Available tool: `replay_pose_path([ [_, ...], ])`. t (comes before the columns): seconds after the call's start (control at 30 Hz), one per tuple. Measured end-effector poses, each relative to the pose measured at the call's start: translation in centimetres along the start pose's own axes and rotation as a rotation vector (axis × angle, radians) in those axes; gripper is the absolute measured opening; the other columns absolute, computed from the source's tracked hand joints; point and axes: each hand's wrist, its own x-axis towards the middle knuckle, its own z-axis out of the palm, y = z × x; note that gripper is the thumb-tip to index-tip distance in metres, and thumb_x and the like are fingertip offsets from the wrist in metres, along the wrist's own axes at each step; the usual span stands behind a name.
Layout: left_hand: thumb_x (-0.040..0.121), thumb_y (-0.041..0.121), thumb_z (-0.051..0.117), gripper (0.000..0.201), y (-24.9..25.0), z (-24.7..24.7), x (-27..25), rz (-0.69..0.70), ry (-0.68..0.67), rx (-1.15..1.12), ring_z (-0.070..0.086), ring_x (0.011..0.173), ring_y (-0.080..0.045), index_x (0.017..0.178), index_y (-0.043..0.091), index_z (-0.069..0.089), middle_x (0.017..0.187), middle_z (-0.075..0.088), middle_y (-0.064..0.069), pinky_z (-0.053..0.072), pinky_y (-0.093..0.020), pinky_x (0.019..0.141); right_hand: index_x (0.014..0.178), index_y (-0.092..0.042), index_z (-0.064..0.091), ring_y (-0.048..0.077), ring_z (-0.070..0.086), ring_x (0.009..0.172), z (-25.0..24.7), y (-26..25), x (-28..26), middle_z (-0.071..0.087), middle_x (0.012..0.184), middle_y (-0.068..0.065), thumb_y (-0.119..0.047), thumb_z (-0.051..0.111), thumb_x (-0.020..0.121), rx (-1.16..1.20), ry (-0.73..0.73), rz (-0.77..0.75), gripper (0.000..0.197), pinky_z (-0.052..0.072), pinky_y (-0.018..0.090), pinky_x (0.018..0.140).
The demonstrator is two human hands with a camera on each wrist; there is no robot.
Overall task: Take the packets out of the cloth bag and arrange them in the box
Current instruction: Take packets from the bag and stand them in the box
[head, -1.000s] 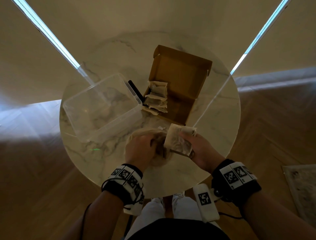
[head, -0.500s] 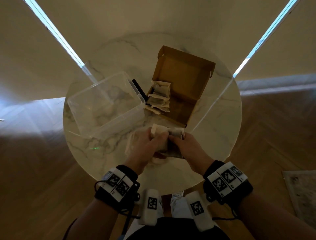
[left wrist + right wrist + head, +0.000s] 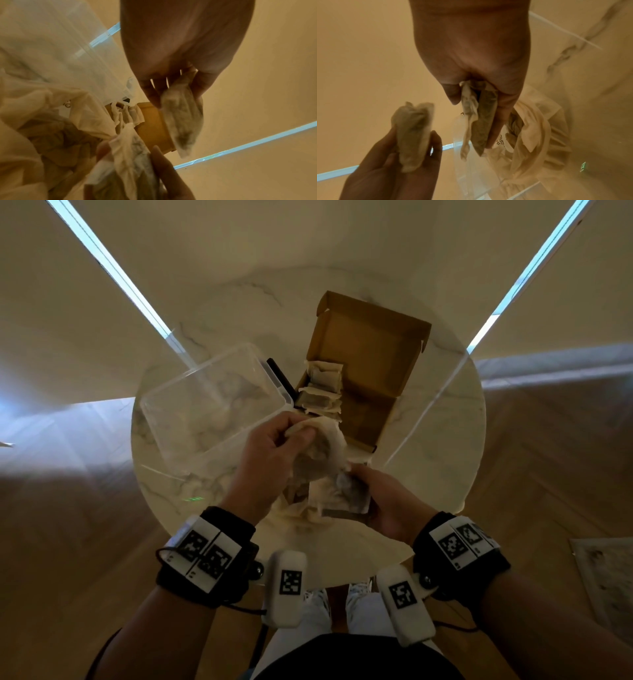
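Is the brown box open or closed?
Open. The box's lid is flipped back, and packets lie in a row along its left side.

Matt cardboard box, crinkled paper packets (translucent), glossy marble table.

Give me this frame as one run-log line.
left hand: holds packet | right hand: holds packets | cloth bag: open on table | cardboard box: part-filled

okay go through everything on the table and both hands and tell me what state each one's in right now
Cardboard box: open, packets rowed along its left side.
Clear plastic tub: lidless, looks empty.
Cloth bag: open, crumpled on table.
Left hand: pinching a packet.
Right hand: gripping packets.
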Motion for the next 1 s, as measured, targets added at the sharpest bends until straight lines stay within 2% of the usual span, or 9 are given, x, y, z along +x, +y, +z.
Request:
replay_pose_path([
  [0.03, 0.095, 0.014, 0.055, 0.020, 0.1, -0.1, 0.1, -0.004, -0.017, -0.005, 0.064, 0.083, -0.008, 0.088, 0.027, 0.068, 0.083, 0.068, 0.009, 0.050, -0.021, 0.072, 0.097, -0.003, 0.067, 0.028, 0.068, 0.087, 0.1, 0.0, 0.0, 0.072, 0.086, 0.009, -0.026, 0.046, 0.101, 0.011, 0.001, 0.005, 0.031, 0.059, 0.049, 0.077],
  [0.23, 0.097, 0.016, 0.052, 0.021, -0.6, -0.4, 0.1, -0.029, -0.048, 0.059, 0.061, 0.087, -0.017, 0.089, 0.027, 0.068, 0.087, 0.067, 0.003, 0.049, -0.033, 0.080, 0.122, -0.003, 0.062, 0.037, 0.064, 0.111, 0.5, -0.6, 0.0, 0.067, 0.121, 0.015, -0.027, 0.045, 0.102, 0.011, -0.021, -0.006, 0.036, 0.057, 0.052, 0.086],
  [0.37, 0.095, 0.019, 0.055, 0.016, -0.4, -0.3, 0.0, 0.028, -0.077, 0.208, 0.062, 0.088, -0.015, 0.090, 0.028, 0.067, 0.090, 0.066, 0.005, 0.053, -0.032, 0.080, 0.114, -0.006, 0.065, 0.032, 0.072, 0.092, 0.5, -0.7, -0.1, 0.073, 0.108, 0.016, -0.030, 0.041, 0.103, 0.015, -0.042, -0.036, 0.036, 0.061, 0.046, 0.075],
  [0.43, 0.093, 0.017, 0.057, 0.016, -0.2, -0.4, -0.1, 0.046, -0.086, 0.199, 0.063, 0.089, -0.014, 0.089, 0.028, 0.067, 0.090, 0.067, 0.006, 0.053, -0.032, 0.081, 0.114, -0.008, 0.066, 0.031, 0.072, 0.092, 0.6, -0.7, -0.2, 0.073, 0.108, 0.016, -0.031, 0.041, 0.103, -0.002, -0.046, -0.048, 0.036, 0.061, 0.045, 0.073],
  [0.6, 0.094, 0.011, 0.055, 0.020, 0.0, -0.3, -0.2, 0.025, -0.124, 0.180, 0.062, 0.079, -0.005, 0.087, 0.027, 0.066, 0.083, 0.066, 0.010, 0.049, -0.023, 0.073, 0.125, -0.008, 0.061, 0.036, 0.066, 0.107, 0.7, -0.4, -0.2, 0.068, 0.121, 0.017, -0.035, 0.036, 0.103, -0.019, -0.054, -0.076, 0.042, 0.057, 0.051, 0.084],
  [0.77, 0.090, 0.024, 0.063, 0.009, 0.1, -0.5, -0.2, 0.043, -0.141, 0.382, 0.064, 0.079, -0.007, 0.091, 0.033, 0.062, 0.088, 0.067, 0.008, 0.052, -0.022, 0.070, 0.115, -0.011, 0.064, 0.028, 0.072, 0.093, 0.7, -0.6, -0.4, 0.074, 0.106, 0.012, -0.033, 0.038, 0.103, -0.006, -0.062, -0.100, 0.037, 0.059, 0.046, 0.081],
  [0.83, 0.090, 0.028, 0.062, 0.006, 0.1, -0.3, -0.4, 0.060, -0.168, 0.463, 0.062, 0.075, -0.005, 0.087, 0.032, 0.063, 0.082, 0.066, 0.009, 0.049, -0.020, 0.067, 0.119, -0.009, 0.064, 0.028, 0.070, 0.097, 0.7, -0.5, -0.4, 0.073, 0.109, 0.013, -0.034, 0.040, 0.103, -0.021, -0.046, -0.100, 0.037, 0.057, 0.047, 0.086],
  [0.93, 0.094, 0.021, 0.058, 0.016, 0.2, -0.6, -0.2, 0.105, -0.044, 0.449, 0.060, 0.067, -0.004, 0.080, 0.028, 0.063, 0.074, 0.064, 0.006, 0.046, -0.014, 0.062, 0.118, -0.007, 0.064, 0.034, 0.067, 0.105, 0.7, -0.5, -0.4, 0.070, 0.117, 0.015, -0.032, 0.043, 0.102, 0.008, -0.035, -0.100, 0.037, 0.053, 0.051, 0.093],
  [1.0, 0.094, 0.016, 0.057, 0.019, 0.5, -1.5, 0.2, 0.124, 0.081, 0.351, 0.062, 0.073, -0.008, 0.081, 0.028, 0.063, 0.077, 0.065, 0.003, 0.050, -0.022, 0.068, 0.116, -0.008, 0.065, 0.032, 0.068, 0.103, 0.5, -0.6, -0.5, 0.071, 0.115, 0.014, -0.032, 0.044, 0.101, 0.057, -0.027, -0.110, 0.035, 0.055, 0.047, 0.089],
])
